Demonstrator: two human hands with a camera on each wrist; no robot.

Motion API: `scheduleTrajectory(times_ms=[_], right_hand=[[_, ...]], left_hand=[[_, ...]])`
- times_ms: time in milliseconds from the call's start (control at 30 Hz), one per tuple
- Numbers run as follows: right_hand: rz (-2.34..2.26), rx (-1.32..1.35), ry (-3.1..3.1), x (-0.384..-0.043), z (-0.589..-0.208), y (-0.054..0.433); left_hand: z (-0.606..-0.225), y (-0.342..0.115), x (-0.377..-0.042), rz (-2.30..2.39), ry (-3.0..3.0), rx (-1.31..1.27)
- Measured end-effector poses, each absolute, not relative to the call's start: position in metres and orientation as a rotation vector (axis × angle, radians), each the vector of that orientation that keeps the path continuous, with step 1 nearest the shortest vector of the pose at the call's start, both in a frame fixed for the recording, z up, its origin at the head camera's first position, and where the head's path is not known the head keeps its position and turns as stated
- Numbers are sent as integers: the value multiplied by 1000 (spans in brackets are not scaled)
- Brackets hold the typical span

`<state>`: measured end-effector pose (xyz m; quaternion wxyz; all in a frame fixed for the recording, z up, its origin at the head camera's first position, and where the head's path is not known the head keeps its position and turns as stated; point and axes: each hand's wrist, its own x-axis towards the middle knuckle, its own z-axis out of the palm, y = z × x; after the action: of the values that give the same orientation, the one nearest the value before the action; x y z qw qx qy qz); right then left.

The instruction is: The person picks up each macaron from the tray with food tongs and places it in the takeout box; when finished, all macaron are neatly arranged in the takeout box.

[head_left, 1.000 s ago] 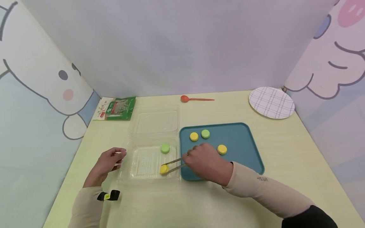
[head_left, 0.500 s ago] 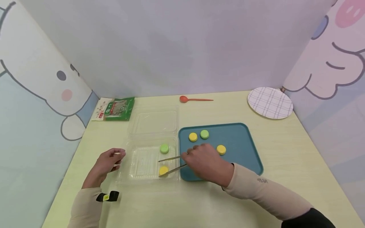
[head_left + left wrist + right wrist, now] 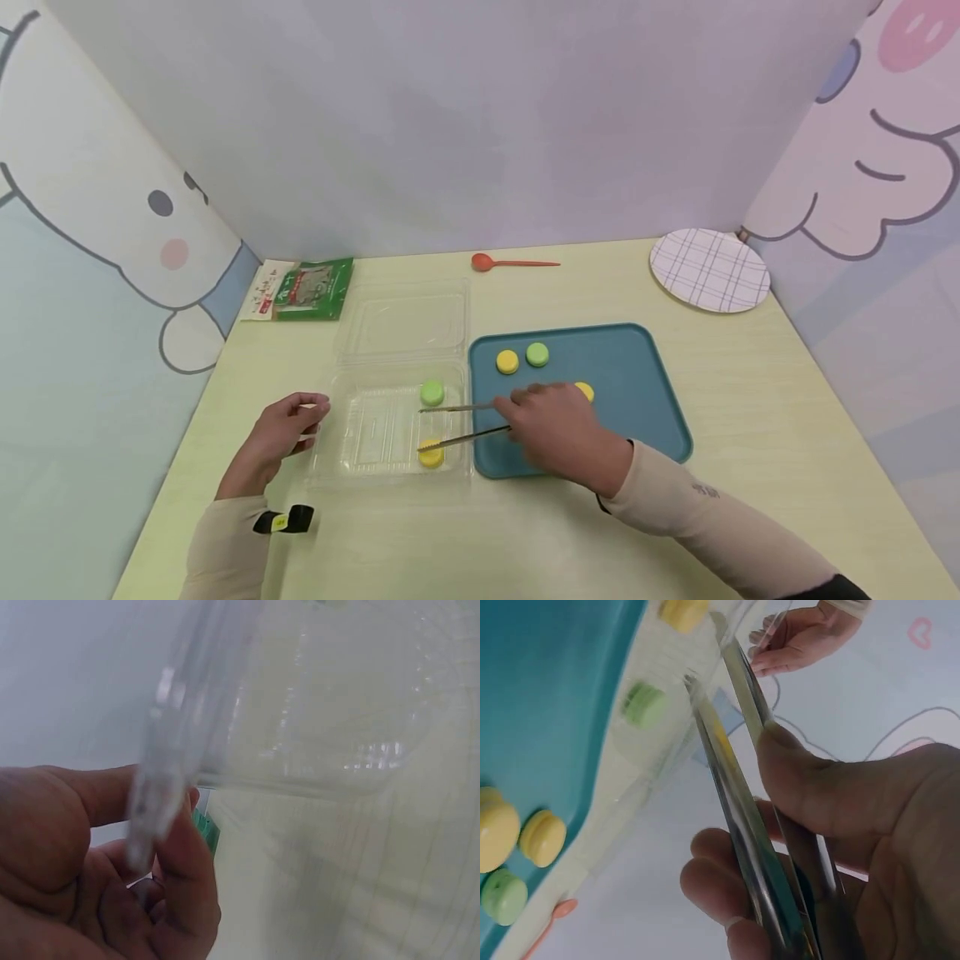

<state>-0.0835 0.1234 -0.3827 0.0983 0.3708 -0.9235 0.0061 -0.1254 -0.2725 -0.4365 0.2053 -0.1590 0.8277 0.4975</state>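
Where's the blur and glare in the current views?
Left wrist: the near rim of the clear container is blurred, bright glints dot its ridges, and a soft shadow falls on the table. Right wrist: bright streaks on the metal tongs; the green macaron in the container looks soft. Head: fairly even light, container low-contrast.

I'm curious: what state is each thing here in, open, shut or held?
Clear box: open, lid laid back, two macarons inside
Tongs: open, tips apart, gripping nothing
Left hand: pinching the box's rim
Right hand: holding the tongs
Tray: flat on the table, three macarons on it
Packet: lying flat; sealed or not, cannot tell
Spoon: lying on the table
Plate: lying on the table
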Motion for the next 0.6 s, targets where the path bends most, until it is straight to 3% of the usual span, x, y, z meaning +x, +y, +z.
scheduleTrajectory(times_ms=[600], right_hand=[[504,893,-2634,-77,-421,157]], left_hand=[[-436,-273,-126,1377,2305,-429]])
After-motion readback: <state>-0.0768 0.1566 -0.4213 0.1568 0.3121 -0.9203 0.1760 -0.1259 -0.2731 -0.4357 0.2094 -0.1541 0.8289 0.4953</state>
